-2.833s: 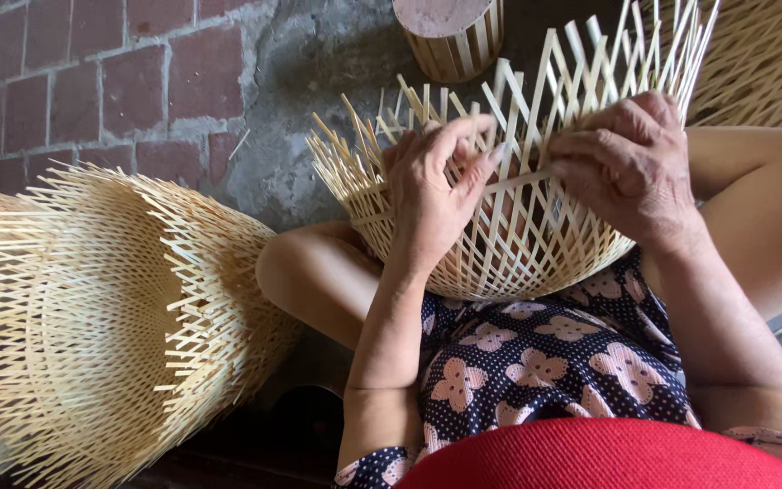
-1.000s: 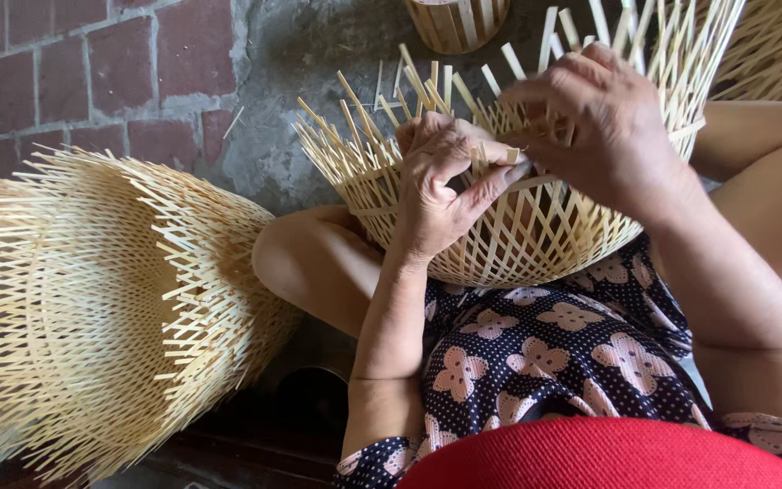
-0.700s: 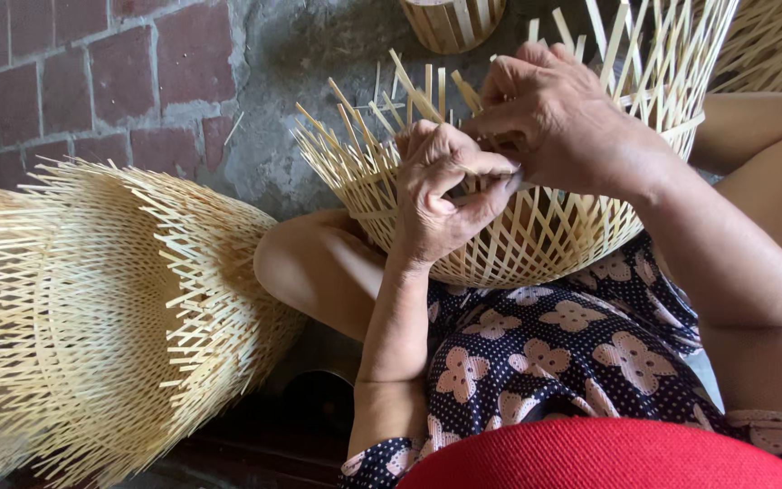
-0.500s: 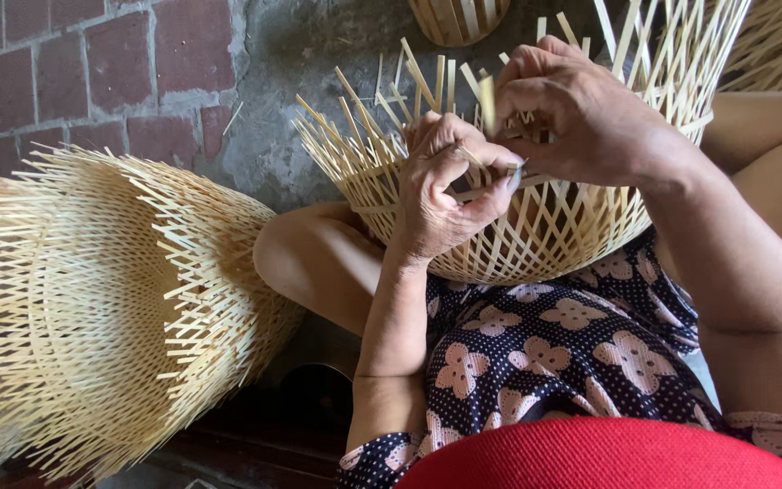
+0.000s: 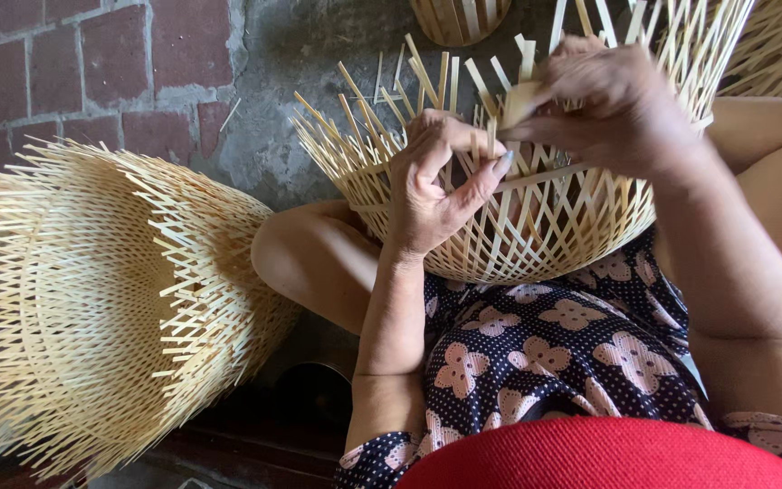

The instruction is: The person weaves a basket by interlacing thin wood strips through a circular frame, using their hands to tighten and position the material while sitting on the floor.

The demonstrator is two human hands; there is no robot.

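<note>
I have a half-woven bamboo basket resting in my lap against my knees, its rounded woven bottom toward me and its loose strip ends fanning up and outward. My left hand is pressed against the basket's side, the grip closed around a few upright bamboo strips, thumb stretched along a horizontal strip and fingers curled over the top. My right hand sits just above and to the right of it, its grip pinched shut on the end of a flat bamboo strip that sticks out to the left of my fingertips, close to my left hand's knuckles. The two hands are near each other but I cannot tell if they touch. My dark dress with pale flower print shows below the basket, and the red brim of my hat fills the bottom edge of the view. To my left, on the floor, stands a stack of unfinished baskets lying on its side, bristling with untrimmed strip ends. Behind it runs a red brick wall with a grey cement patch. Another small basket peeks in at the top edge.
</note>
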